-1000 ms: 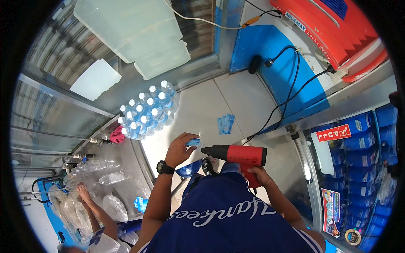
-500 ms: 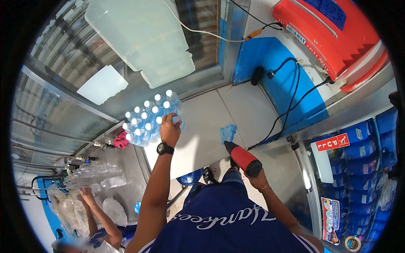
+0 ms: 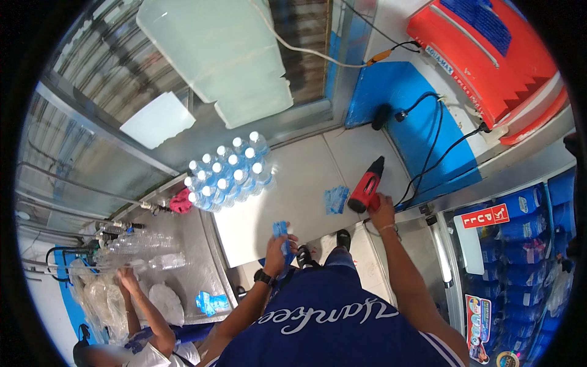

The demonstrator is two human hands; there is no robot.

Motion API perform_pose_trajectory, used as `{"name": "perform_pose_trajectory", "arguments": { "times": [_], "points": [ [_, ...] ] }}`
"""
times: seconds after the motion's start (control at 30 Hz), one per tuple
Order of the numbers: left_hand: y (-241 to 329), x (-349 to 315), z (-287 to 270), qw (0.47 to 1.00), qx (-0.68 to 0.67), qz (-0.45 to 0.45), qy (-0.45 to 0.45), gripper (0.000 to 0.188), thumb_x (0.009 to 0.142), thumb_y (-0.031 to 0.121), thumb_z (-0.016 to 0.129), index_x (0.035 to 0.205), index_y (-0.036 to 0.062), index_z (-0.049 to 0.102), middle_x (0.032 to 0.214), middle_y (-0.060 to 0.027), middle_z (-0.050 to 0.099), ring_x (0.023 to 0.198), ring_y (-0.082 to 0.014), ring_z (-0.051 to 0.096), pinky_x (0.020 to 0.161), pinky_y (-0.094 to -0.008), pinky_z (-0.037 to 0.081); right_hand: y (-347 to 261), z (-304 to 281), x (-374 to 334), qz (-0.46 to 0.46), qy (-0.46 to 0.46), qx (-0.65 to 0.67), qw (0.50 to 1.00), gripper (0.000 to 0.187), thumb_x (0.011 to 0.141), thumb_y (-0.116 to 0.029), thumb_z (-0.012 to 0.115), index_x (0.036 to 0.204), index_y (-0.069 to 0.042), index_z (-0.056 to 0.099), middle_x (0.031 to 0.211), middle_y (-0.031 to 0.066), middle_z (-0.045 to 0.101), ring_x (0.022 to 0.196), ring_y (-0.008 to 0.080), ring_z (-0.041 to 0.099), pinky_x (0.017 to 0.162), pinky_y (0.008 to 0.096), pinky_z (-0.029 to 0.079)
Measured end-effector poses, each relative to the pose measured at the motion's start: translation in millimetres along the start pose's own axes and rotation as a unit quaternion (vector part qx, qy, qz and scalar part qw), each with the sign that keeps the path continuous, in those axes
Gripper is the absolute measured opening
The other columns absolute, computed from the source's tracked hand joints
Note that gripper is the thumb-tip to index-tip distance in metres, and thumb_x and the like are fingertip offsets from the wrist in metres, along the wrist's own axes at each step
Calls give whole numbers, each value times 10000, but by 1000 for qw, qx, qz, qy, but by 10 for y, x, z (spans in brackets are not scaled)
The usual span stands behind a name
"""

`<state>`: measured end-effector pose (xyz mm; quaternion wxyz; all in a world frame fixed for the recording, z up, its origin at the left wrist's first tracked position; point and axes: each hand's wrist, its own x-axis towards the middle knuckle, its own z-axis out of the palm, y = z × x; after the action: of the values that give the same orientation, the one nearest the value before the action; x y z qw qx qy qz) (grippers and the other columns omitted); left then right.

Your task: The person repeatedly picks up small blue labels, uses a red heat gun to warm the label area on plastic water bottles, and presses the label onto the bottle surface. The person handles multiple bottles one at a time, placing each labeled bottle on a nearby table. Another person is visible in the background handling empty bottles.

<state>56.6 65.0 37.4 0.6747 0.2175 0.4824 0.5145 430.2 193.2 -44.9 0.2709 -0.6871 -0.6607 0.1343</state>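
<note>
"Head view: the right hand (image 3: 383,213), fingers closed around the handle of a red-and-black heat gun (image 3: 366,187), which lies over the bench (image 3: 251,233) near its right edge, nozzle away from the wearer. The left hand (image 3: 276,257), fingers pinching a blue plastic strip (image 3: 280,229), is seen across the near edge. Where might faults arise?"

"Chiefly at the tool. Whether it rests on the bench cannot be told; released without support, it could tip off the edge. The black cords (image 3: 426,165) run near it, and a snag could drag it."

"And heat?"

"Should the nozzle be hot, swinging it toward the loose blue strips (image 3: 335,200) just beside the tool could shrivel them."

"The left side?"

"A slack pinch could drop the thin strip past the edge; a hard one could crease it. The white-capped bottles (image 3: 227,174) stand upright and crowded, so a careless brush could topple several."
</note>
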Motion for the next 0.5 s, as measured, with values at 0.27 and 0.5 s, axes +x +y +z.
{"name": "perform_pose_trajectory", "arguments": {
  "times": [0.27, 0.5],
  "points": [
    [13, -328, -51, 993, -113, -31, 12, 466, 1041, 96, 502, 1493, -1, 449, 1183, -178, 683, 1051, -267, 707, 914, -390, 605, 520, 143, 606, 72, 4, -215, 974, 794, 744, -198, 857, 1453, -178, 501, 1427, 178, 512, 1323, 380, 510, 1073, 519, 438],
    [112, -83, 121, 999, -21, 2, 36, 473, 1018, 121, 645, 1450, 3, 491, 1182, -157, 688, 1055, -240, 705, 914, -378, 604, -345, 104, 200, -52, 165, -21, 985, 699, 825, -10, 717, 1479, -101, 485, 1463, 184, 503, 1368, 379, 474, 1107, 487, 431]
  ]
}}
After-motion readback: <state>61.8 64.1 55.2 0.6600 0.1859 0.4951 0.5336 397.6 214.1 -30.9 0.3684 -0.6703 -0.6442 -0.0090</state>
